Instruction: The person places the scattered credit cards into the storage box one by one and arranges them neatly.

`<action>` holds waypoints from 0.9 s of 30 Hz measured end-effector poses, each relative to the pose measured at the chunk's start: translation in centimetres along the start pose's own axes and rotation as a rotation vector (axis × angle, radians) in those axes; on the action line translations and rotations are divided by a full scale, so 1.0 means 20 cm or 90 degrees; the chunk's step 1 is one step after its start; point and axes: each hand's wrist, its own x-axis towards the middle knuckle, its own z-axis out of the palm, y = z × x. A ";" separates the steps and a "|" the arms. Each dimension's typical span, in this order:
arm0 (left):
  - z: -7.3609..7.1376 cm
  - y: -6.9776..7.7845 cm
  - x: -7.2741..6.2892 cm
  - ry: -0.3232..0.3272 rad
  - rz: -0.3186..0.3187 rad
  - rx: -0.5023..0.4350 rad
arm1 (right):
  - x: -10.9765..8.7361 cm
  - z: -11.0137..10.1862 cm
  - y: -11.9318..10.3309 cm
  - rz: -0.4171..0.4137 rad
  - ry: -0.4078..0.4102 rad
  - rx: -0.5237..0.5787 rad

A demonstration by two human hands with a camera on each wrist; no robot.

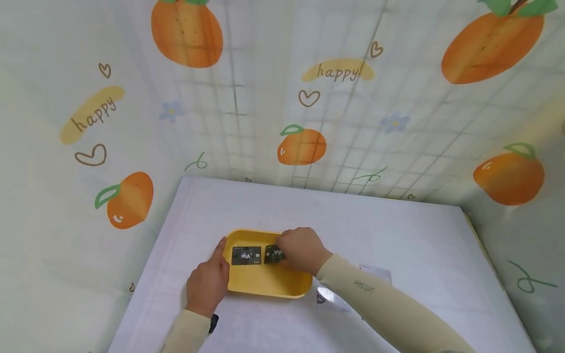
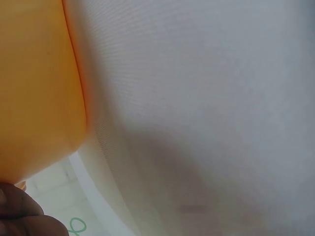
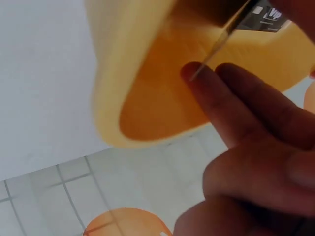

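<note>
A shallow yellow tray [image 1: 269,289] stands on the white table, and its outer wall [image 2: 34,88] fills the left of the left wrist view. At its left side my left hand [image 1: 208,284] holds the rim, the index finger pointing along it. My right hand [image 1: 304,249] reaches over the far right rim and pinches a black card [image 1: 273,253] printed "Vip". In the right wrist view this card [image 3: 221,42] appears edge-on and tilted against the fingertips [image 3: 197,73]. A second black Vip card [image 1: 246,255] lies flat in the tray, left of the held one.
Right of the tray, partly under my right forearm, clear plastic pieces [image 1: 375,273] lie on the white tabletop [image 1: 423,245]. A dark band [image 1: 214,323] circles my left wrist. Behind the table hangs a pale curtain [image 1: 265,113] with orange fruit prints.
</note>
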 end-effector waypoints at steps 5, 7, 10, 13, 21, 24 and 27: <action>0.01 0.00 -0.01 -0.008 -0.007 0.001 | 0.01 0.03 0.00 0.002 -0.007 -0.006; 0.02 0.00 -0.01 -0.005 -0.006 0.003 | 0.01 0.04 0.00 0.002 -0.007 -0.008; 0.02 0.00 0.00 -0.001 -0.004 0.005 | 0.02 0.05 0.01 0.004 -0.005 -0.004; 0.02 0.00 0.00 -0.002 -0.004 0.007 | 0.02 0.04 0.01 0.008 -0.009 0.001; 0.01 0.00 0.01 -0.017 -0.015 0.003 | 0.01 0.04 0.02 0.022 -0.032 0.012; 0.01 0.01 0.01 -0.015 -0.015 0.005 | 0.01 0.05 0.03 0.025 -0.037 0.016; 0.01 0.00 0.01 0.008 -0.001 0.007 | 0.00 0.05 0.03 0.030 -0.033 0.023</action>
